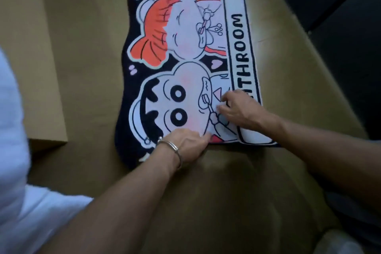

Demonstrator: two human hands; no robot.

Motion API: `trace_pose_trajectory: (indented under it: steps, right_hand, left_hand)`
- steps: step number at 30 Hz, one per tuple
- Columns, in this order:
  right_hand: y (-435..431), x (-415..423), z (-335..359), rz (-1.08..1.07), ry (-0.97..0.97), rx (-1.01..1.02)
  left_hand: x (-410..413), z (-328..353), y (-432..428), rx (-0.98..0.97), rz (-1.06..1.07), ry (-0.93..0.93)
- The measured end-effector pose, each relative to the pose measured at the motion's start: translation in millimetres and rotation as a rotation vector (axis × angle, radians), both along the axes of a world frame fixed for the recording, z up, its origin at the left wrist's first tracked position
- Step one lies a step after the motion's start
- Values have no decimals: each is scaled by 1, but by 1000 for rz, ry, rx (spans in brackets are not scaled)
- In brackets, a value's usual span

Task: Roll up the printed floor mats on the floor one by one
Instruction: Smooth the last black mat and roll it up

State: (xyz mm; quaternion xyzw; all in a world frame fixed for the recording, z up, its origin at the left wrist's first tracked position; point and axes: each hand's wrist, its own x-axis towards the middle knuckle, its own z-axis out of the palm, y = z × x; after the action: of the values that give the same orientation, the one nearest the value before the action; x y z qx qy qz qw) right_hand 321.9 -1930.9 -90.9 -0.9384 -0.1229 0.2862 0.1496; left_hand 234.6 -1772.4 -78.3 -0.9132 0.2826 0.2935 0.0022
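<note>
Printed floor mat (185, 57) lies almost wholly flat on the tan floor (82, 57), stretching away from both your hands, its "BATHROOM" strip running off beyond your right hand (240, 110). That hand sits on the mat's near end with bent fingers and tips down on the pile. Whether they pinch the fabric or only press it, I cannot tell. Your left hand (186, 143), the one with the bracelet (172, 146), lies along the near edge just beside the right. Its fingertips reach the edge, but a grip is not plain. Under your right wrist the near corner looks slightly lifted, so I judge the first turn is barely begun. The whole roll is left to do, and no other mat is in view.
</note>
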Motion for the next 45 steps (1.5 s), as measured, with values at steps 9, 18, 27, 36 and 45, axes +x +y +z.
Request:
trace_pose_trajectory:
  steps: [9, 18, 27, 36, 45]
  right_hand:
    - [0, -42, 11, 550, 450, 23]
    - [-4, -42, 11, 448, 252, 59]
    - [8, -57, 12, 690, -47, -43]
    - [3, -61, 2, 925, -147, -9]
    - [12, -83, 8, 772, -173, -150]
  left_hand:
    - [-27, -11, -5, -121, 310, 247]
    - [-13, -6, -6, -128, 396, 186]
    - [-27, -9, 2, -94, 629, 389]
    - [-52, 0, 6, -50, 530, 28]
    - [-63, -1, -4, 65, 383, -65]
